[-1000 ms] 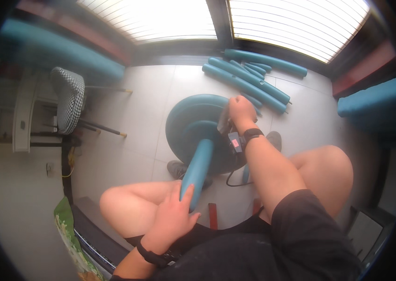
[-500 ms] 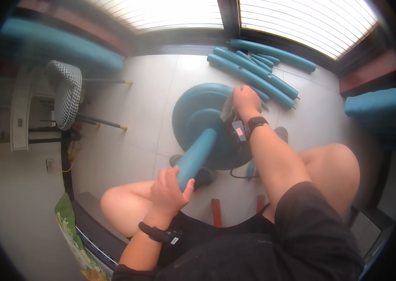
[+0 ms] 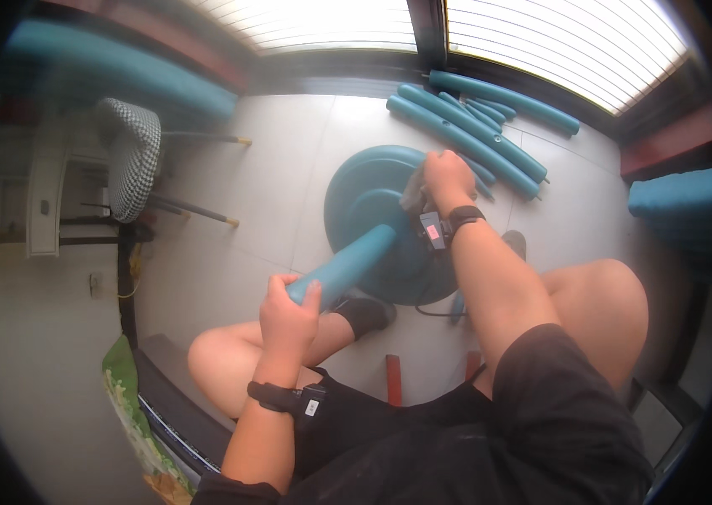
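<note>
A teal round base (image 3: pixel 346 189) with raised rings stands on the floor in front of me, between my legs. From its middle a teal tube (image 3: pixel 346 261) leans toward me and to the left. My left hand (image 3: pixel 287 316) is closed around the tube's near end, thumb on top. Over the right side of the base, my right hand (image 3: pixel 447 177) is closed on a grey cloth (image 3: pixel 412 194). The base hides whatever lies under it, and my right hand covers part of the cloth.
Several teal tubes (image 3: pixel 465 135) lie on the floor by the window. A checkered chair (image 3: pixel 135 160) stands at the left near a drawer unit (image 3: pixel 45 206). At the right is a teal padded bench (image 3: pixel 680 189). A dark cable (image 3: pixel 433 314) curves below the base.
My left hand has swung up and to the left with the tube's near end, so the tube lies at a flatter slant. My right hand remains on the cloth. The view has shifted slightly.
</note>
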Available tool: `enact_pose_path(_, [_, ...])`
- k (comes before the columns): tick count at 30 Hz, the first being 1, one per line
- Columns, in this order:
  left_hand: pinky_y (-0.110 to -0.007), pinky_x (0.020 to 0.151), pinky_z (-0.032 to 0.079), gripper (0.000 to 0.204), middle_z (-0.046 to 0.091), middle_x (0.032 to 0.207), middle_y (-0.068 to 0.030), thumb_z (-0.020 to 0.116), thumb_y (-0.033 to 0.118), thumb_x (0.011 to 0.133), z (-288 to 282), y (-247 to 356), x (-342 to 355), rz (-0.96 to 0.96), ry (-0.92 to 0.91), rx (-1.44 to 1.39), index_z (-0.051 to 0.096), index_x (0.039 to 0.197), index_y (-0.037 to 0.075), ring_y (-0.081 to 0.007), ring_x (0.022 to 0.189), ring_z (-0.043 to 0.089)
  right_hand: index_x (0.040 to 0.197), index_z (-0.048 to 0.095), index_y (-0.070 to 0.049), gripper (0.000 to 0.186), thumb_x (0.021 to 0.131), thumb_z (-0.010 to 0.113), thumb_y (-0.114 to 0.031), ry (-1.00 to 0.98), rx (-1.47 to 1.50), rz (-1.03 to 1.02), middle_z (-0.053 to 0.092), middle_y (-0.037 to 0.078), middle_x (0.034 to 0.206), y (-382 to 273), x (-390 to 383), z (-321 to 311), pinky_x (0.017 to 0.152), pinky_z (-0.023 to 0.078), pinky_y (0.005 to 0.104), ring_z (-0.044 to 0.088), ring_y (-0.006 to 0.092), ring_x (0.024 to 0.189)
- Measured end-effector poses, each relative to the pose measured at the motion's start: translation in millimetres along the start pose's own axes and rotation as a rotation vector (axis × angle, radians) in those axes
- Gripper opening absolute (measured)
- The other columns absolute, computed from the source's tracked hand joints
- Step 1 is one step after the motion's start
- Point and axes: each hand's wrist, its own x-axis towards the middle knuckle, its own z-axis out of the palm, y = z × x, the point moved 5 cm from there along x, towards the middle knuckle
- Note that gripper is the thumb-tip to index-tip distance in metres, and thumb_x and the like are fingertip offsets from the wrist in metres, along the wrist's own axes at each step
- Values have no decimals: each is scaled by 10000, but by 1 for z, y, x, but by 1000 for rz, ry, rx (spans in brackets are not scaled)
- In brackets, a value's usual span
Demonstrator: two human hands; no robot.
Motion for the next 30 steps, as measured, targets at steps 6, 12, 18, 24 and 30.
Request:
enact_pose_path(6, [-411,503,535,480,688,901,-182,706,410,954,-15,-42,12,-501,-112,-224,622,1129,-30,-288,657,688,1110,772,-52,501,936,473,-415,-35,-66,-58,748,214,1153,-33,-16,1,955,551,482,711,386,1091])
enact_pose_path(12, [-263,330,338,461,591,655,-133,531,537,1007,-29,-80,21,-872,-287,-430,584,1049,80,-169,393,466,1058,781,-66,420,921,510,-356,-46,-60,-138,767,167,1103,-79,-49,-11,937,550,463,724,344,1063])
enact_pose_path(18, [-477,711,572,425,663,958,-209,650,474,979,-54,-127,15,-51,205,334,588,1089,68,-298,811,667,1125,771,-64,380,950,545,-314,-148,-81,-180,767,154,1133,-119,-73,-4,978,541,446,726,325,1098])
enact_pose_path(24, [-563,843,509,465,661,1073,-185,704,283,909,42,-27,-45,423,15,1108,581,1301,65,-357,1056,649,1188,771,-90,375,953,623,-343,-443,-380,-316,757,155,1190,-123,-81,-3,983,554,421,718,309,1150])
enact_pose_path(30, [-515,738,537,480,676,1029,-172,643,192,921,57,-63,-1,423,-118,1200,529,1373,80,-350,882,700,1121,778,-58,449,982,574,-433,-278,-386,-528,759,167,1167,-119,-88,8,931,581,431,732,327,1086])
